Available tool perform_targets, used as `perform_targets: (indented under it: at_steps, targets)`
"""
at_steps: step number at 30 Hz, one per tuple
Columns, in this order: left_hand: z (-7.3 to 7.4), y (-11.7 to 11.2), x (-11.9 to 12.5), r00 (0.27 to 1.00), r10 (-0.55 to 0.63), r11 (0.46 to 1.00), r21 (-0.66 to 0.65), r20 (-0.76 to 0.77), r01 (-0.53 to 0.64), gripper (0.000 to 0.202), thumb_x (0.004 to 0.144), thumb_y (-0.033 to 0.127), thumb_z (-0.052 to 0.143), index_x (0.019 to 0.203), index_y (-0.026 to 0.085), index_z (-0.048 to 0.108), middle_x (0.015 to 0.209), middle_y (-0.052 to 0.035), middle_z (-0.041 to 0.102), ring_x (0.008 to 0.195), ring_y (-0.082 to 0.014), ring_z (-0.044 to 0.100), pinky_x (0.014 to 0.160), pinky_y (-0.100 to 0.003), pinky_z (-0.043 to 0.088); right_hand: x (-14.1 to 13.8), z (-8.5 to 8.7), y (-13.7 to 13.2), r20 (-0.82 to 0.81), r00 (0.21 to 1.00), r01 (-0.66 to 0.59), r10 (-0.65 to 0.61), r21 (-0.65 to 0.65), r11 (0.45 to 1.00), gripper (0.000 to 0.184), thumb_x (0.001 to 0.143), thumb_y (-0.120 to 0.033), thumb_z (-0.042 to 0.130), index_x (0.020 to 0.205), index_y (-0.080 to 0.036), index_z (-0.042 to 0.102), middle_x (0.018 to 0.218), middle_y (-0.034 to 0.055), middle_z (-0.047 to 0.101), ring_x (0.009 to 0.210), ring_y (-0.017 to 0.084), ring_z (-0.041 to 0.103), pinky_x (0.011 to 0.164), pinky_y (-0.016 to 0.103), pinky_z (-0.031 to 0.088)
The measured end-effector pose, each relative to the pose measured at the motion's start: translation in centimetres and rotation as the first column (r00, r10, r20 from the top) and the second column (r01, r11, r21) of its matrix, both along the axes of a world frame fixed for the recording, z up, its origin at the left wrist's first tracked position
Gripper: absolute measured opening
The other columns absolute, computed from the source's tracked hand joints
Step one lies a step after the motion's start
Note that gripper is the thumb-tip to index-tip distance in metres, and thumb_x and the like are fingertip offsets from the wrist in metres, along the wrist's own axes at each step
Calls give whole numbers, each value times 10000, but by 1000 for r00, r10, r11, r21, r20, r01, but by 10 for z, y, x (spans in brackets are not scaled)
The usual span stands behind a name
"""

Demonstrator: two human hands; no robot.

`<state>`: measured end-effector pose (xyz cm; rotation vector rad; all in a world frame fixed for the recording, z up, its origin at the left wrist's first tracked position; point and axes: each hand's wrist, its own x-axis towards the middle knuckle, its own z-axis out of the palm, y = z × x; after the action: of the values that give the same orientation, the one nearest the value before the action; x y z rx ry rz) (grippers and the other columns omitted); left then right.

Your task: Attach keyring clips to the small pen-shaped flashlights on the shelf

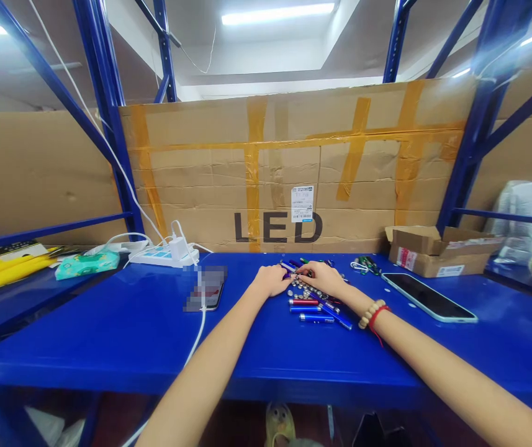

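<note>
Both of my hands rest on the blue shelf table (107, 335), meeting over a small heap of little metal parts (310, 290) and blue pen-like tubes (316, 318). My left hand (272, 279) is curled, its fingertips pinching a small blue tube at the heap's left edge. My right hand (324, 277) lies knuckles up with fingers bent over the same spot; what it holds is hidden. A bead bracelet and red string (372, 314) circle my right wrist.
A phone on a white cable (205, 293) lies left of my hands, a second phone (428, 298) to the right. Behind stand a power strip (163, 254), a green tissue pack (86, 264), an open carton (433, 251) and a taped LED cardboard sheet (293, 180). Yellow items (0, 270) lie far left.
</note>
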<state>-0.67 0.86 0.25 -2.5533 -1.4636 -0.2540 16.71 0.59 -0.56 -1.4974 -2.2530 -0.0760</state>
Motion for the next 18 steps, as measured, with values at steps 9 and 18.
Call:
perform_targets:
  at_steps: [9,18]
  targets:
    - [1,-1,1,1000,11,1000,0,-4,-11,472,853,476,240,896,203,622,1022,-70,630,918,-231,596,741,-338,470,-1,0,-1,-39,999,25,-24,14,1000,252,762,-339,506,953,-250,643,875,-7,663,736,147,569,532,225,338]
    - [1,-1,0,1000,8,1000,4,-4,-8,474,854,475,234,910,206,621,1028,-71,629,921,-229,597,748,-338,469,-2,3,-4,-65,997,39,-36,37,999,234,731,-261,532,937,-257,643,875,-19,653,749,136,561,573,225,356]
